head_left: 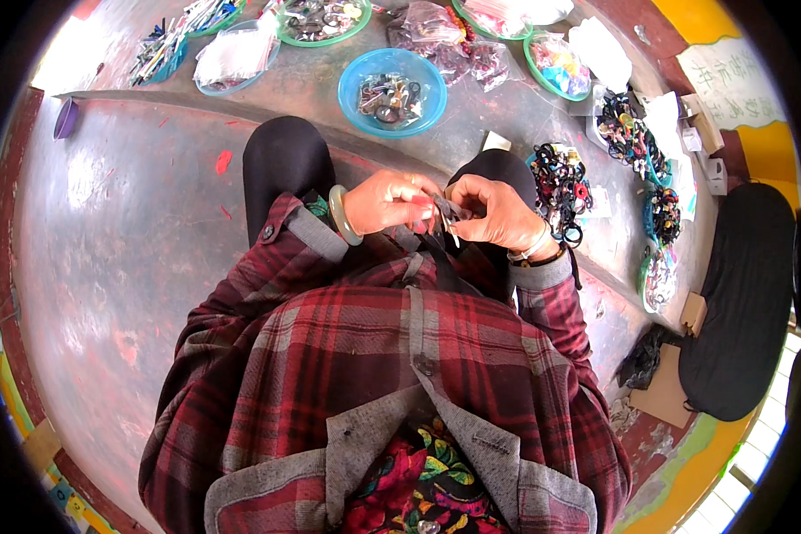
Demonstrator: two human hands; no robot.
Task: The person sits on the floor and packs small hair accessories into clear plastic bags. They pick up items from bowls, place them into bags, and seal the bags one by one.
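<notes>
Above my lap, between the knees, both hands meet with fingers pinched together. My left hand (384, 203), with a pale bangle at the wrist, grips the left side of a small dark piece (451, 211). From the other side, the thumb and fingers of my right hand (500, 215) close on the same piece. A thin whitish strip shows just under the fingertips. The piece is too small and too covered by fingers to tell its kind. Nearest beyond the hands stands a blue basin (350, 93) with small dark and metallic items in it.
A green-rimmed basin (326, 43), clear plastic bags (436, 40) and a basket of colourful packets (561, 67) line the far side. Right of my knee lies a heap of black hair ties (561, 191). A long black cushioned board (746, 303) and cardboard (663, 392) lie farther right.
</notes>
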